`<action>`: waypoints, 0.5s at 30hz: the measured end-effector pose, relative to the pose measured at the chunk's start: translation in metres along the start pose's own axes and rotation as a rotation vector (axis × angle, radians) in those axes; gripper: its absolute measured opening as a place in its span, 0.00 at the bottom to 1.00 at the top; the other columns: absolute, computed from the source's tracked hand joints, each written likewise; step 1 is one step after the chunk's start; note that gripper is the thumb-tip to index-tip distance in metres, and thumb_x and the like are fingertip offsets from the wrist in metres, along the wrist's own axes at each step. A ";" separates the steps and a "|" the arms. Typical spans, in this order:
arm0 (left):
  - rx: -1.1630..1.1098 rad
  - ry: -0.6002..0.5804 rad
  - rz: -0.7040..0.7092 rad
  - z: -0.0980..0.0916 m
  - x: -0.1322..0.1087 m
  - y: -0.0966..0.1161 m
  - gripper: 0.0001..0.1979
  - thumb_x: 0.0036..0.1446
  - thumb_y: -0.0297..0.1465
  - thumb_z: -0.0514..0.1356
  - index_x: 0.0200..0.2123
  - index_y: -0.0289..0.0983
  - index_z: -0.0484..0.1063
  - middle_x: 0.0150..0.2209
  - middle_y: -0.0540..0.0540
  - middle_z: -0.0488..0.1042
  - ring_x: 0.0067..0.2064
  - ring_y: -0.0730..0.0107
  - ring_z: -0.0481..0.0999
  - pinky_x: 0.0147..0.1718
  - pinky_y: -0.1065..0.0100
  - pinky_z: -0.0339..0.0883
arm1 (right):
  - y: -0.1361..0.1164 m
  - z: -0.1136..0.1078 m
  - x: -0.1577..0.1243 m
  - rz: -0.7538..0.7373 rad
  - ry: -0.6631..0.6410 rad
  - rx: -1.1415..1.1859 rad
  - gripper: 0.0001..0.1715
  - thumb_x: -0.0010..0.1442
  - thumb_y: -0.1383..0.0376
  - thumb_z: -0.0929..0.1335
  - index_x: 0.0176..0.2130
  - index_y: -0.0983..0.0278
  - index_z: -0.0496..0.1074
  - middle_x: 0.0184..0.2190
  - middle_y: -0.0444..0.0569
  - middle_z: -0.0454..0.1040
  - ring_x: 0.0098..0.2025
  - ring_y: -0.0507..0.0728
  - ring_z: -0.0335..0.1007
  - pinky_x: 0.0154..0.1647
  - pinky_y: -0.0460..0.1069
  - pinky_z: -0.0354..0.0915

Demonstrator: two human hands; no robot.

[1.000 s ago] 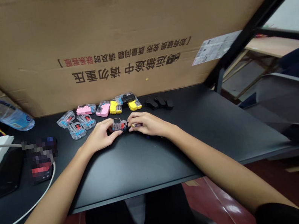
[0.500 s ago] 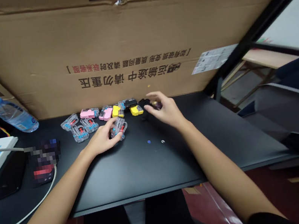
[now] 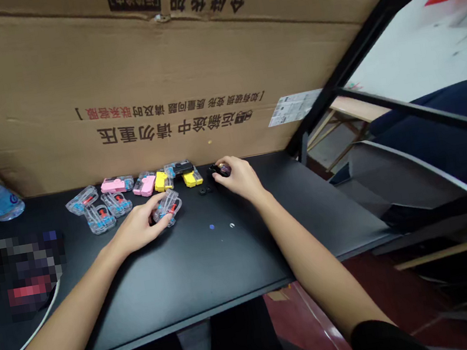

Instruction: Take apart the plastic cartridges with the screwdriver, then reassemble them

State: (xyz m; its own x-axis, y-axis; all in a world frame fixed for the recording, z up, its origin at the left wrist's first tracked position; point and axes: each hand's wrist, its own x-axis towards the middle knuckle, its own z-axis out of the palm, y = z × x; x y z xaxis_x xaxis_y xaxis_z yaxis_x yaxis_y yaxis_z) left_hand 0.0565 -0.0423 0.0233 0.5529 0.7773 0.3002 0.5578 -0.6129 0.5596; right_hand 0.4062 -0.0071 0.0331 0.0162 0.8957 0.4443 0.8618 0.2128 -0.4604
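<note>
Head view: on the black desk [image 3: 189, 284], the left hand [image 3: 137, 228] grips a transparent plastic case [image 3: 168, 207] with red and blue inner parts, the case lying against the ends of its fingers [image 3: 156, 219]. Farther off, the right hand [image 3: 238, 179], spread open in the earlier frame, is now closed, its fingertips [image 3: 223, 166] pinching a small black part [image 3: 214, 171] just beside yellow cases [image 3: 192, 177].

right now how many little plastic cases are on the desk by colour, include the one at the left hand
clear with red and blue parts: 4, one at the left hand
pink: 2
yellow: 2
black-topped: 1
total: 9
</note>
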 end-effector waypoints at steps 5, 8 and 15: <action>-0.005 -0.038 -0.039 -0.001 -0.001 0.003 0.32 0.70 0.45 0.60 0.72 0.39 0.68 0.32 0.49 0.79 0.29 0.65 0.76 0.33 0.65 0.67 | 0.008 0.001 0.002 0.081 0.126 -0.119 0.15 0.63 0.58 0.73 0.49 0.59 0.79 0.48 0.56 0.82 0.50 0.67 0.79 0.49 0.58 0.73; 0.000 -0.041 -0.050 0.000 -0.001 0.003 0.32 0.70 0.45 0.60 0.72 0.40 0.68 0.34 0.49 0.81 0.30 0.64 0.78 0.34 0.65 0.68 | 0.013 -0.001 0.002 0.105 0.093 -0.168 0.17 0.63 0.56 0.74 0.49 0.60 0.79 0.50 0.57 0.81 0.49 0.68 0.79 0.48 0.58 0.73; -0.009 -0.028 -0.069 0.000 0.000 0.004 0.32 0.70 0.44 0.60 0.71 0.38 0.69 0.34 0.47 0.81 0.31 0.63 0.79 0.35 0.64 0.68 | -0.010 0.003 -0.002 -0.048 0.111 -0.039 0.14 0.68 0.55 0.71 0.45 0.61 0.80 0.43 0.56 0.81 0.45 0.65 0.78 0.47 0.56 0.72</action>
State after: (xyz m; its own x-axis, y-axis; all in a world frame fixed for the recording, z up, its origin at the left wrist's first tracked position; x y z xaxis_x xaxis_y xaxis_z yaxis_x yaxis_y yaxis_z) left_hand 0.0591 -0.0446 0.0253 0.5305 0.8134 0.2385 0.5898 -0.5563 0.5854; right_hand 0.3964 -0.0100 0.0341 0.0282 0.8357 0.5484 0.8822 0.2372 -0.4067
